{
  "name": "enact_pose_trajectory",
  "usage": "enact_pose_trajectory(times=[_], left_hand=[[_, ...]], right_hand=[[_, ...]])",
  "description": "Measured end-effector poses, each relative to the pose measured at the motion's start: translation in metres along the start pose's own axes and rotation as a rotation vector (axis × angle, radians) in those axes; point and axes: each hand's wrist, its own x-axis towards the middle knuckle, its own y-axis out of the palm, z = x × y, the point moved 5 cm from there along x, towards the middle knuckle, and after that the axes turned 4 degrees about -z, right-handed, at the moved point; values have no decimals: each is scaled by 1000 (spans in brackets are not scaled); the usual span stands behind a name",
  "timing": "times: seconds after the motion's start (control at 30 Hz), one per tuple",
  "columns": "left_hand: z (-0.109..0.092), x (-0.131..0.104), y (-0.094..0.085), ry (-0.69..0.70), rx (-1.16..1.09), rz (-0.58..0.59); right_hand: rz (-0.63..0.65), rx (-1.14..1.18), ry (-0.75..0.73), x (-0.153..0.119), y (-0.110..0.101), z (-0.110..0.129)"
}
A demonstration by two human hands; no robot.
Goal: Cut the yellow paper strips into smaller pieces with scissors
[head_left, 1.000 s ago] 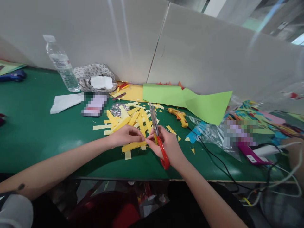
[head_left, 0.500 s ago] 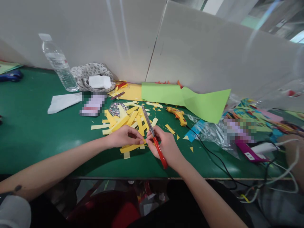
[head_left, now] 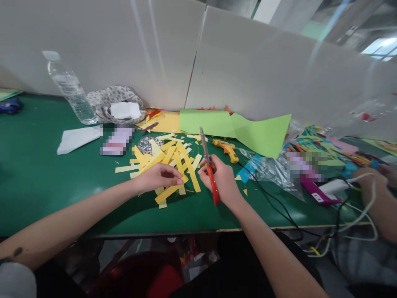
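My left hand (head_left: 161,177) pinches a yellow paper strip (head_left: 169,193) between thumb and fingers, over the near side of a heap of cut strips. A pair of scissors (head_left: 211,178) with red handles is in my right hand (head_left: 223,179), its blades together and pointing away from me. Yellow and pale yellow paper strips (head_left: 189,165) lie loosely crossed on the green table between and beyond my hands. Part of a round, glittery piece (head_left: 149,145) shows behind the heap.
A yellow glue gun (head_left: 227,150) with a black cord lies right of the strips. Behind are green paper (head_left: 260,132) and a water bottle (head_left: 70,89). A clear plastic bag (head_left: 273,171) and a purple device (head_left: 319,192) lie right, near another person's arm (head_left: 376,203).
My right hand has moved right, away from my left hand, with the scissors. A long yellow strip now lies across the heap's right side. The view has shifted slightly.
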Motion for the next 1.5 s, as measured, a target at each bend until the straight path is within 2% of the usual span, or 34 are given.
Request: enact_pose_trajectory(times=[0.17, 0.3, 0.43, 0.53, 0.6, 0.73, 0.83, 0.9, 1.13, 1.37, 1.5], left_hand=[[-3, 0, -6, 11, -15, -61], [-4, 2, -11, 60, -40, -121], [-8, 1, -12, 79, -89, -148], [-9, 1, -13, 86, -95, -162], [-8, 2, -14, 97, -78, -177], [-2, 5, -14, 76, -75, -148], [1, 6, -11, 49, -93, -110], [2, 6, -10, 35, -101, -103], [4, 7, -6, 23, -98, -70], [4, 8, -2, 85, -66, -48], [-1, 4, 0, 192, 131, -68]], right_hand=[[-155, -313, 8, 16, -28, -17], [-124, -578, 65, 24, -29, -27], [-94, -622, 11, 31, -17, -25], [-87, -658, 32, 39, -17, -28], [-90, -694, 78, 44, -27, -36], [-138, -768, 217, 44, -60, -60], [-86, -766, 251, 39, -70, -69], [-35, -757, 244, 36, -66, -68], [132, -744, 254, 31, -33, -66], [169, -768, 210, 28, -30, -62], [178, -756, 190, 24, -25, -54]])
